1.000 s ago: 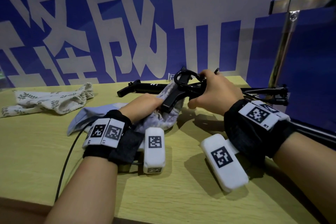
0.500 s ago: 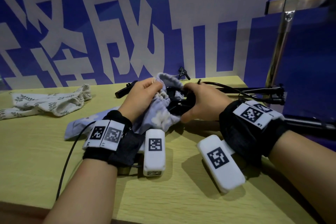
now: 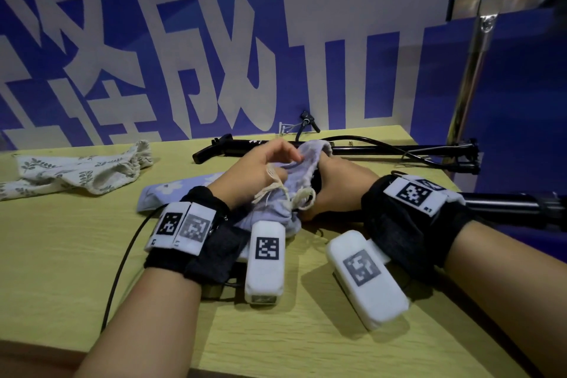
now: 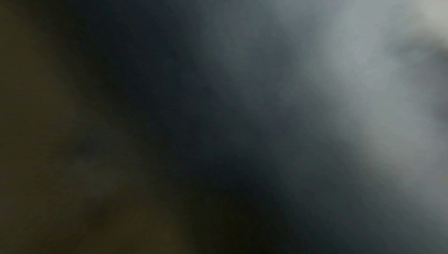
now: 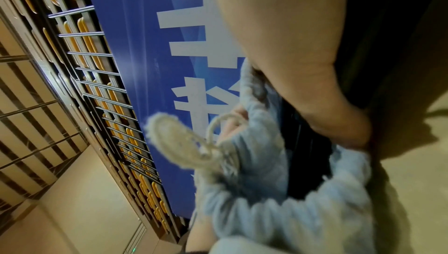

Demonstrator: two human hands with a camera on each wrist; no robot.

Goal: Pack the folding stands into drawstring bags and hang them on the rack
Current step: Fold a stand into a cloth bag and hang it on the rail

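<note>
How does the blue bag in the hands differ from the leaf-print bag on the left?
The blue bag is gripped by the left hand and right hand, its mouth open; the leaf-print bag lies flat, untouched. The blue bag holds something dark; the leaf-print bag looks empty. Both are cloth on the table.

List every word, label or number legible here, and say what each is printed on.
"成": large white character on the blue banner; the characters beside it are cropped, so not surely readable.
White print on the black stand pole: too small to read.
Marks beside the square codes on the wrist tags: too small to read.
</note>
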